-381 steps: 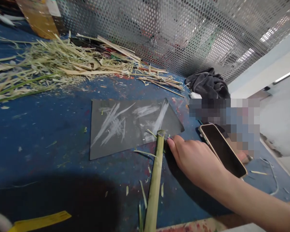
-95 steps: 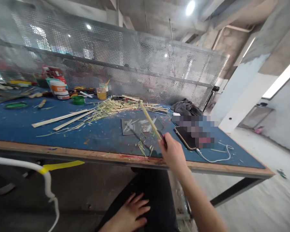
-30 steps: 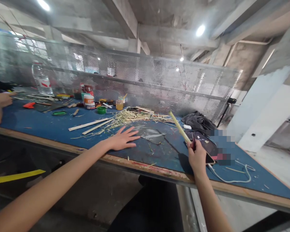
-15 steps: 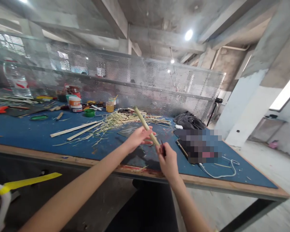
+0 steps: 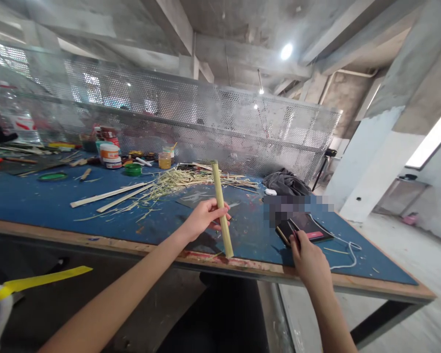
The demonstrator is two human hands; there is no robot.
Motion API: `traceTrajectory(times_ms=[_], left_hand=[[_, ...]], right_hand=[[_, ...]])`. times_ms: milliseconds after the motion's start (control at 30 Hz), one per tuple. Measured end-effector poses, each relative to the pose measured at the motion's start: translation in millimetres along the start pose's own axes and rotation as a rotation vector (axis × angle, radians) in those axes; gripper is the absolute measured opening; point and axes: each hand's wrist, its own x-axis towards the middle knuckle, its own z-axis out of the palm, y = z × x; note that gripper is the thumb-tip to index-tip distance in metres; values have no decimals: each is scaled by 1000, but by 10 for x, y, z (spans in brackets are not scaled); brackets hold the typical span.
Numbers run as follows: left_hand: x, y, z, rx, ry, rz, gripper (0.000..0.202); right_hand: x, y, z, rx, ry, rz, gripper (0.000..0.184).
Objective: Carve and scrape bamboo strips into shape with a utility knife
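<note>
My left hand (image 5: pixel 203 219) is closed round the middle of a pale green bamboo stick (image 5: pixel 219 198), held nearly upright above the near edge of the blue worktable (image 5: pixel 40 201). My right hand (image 5: pixel 308 260) is off to the right, fingers closed on a small dark tool whose tip shows at the fingertips (image 5: pixel 296 238). It sits just in front of a phone (image 5: pixel 304 226) lying on the table. A dark scratched mat (image 5: pixel 202 196) lies behind the stick.
Bamboo shavings and thin strips (image 5: pixel 176 180) lie mid-table, with two long flat slats (image 5: pixel 106 195) to their left. Paint pots (image 5: pixel 110 156) and a green lid (image 5: pixel 133 169) stand by the perforated metal screen (image 5: pixel 191 117). A dark cloth (image 5: pixel 284 181) and a white cable (image 5: pixel 347 250) are at right.
The bamboo stick passed from my right hand to my left, which now holds it alone and more upright. My right hand moved right and down to the phone.
</note>
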Motion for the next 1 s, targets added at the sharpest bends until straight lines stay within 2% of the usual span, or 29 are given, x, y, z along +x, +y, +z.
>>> traceTrajectory(times_ms=[67, 167, 267, 333, 400, 500, 567, 633, 733, 800, 1000], left_hand=[[-28, 10, 28, -17, -13, -17, 38], [-76, 6, 112, -52, -34, -34, 36], [-130, -5, 231, -87, -53, -38, 36], [-176, -4, 307, -85, -58, -34, 36], [-227, 3, 368, -81, -37, -17, 36], [-300, 3, 435, -125, -8, 7, 40], [-330, -8, 469, -151, 5, 25, 45], [-338, -21, 491, -154, 70, 68, 50], [-301, -24, 495, -159, 257, 155, 49], [-260, -14, 484, -161, 338, 189, 43], [-200, -27, 452, -293, 333, 109, 37]], right_hand=[[-32, -125, 30, 46, -5, -7, 16], [-167, -446, 98, 173, -49, -60, 24], [-418, -798, 219, 344, -181, -115, 29], [-602, -956, 316, 640, -313, -32, 24], [-756, -1019, 400, 836, -322, 83, 22], [-915, -985, 475, 959, -312, 184, 22], [-995, -942, 503, 965, -377, 164, 22], [-1071, -914, 528, 894, -408, 117, 18], [-1166, -898, 571, 729, -294, 42, 24], [-1206, -890, 593, 648, -220, -15, 25], [-1228, -864, 600, 550, -176, -77, 21]])
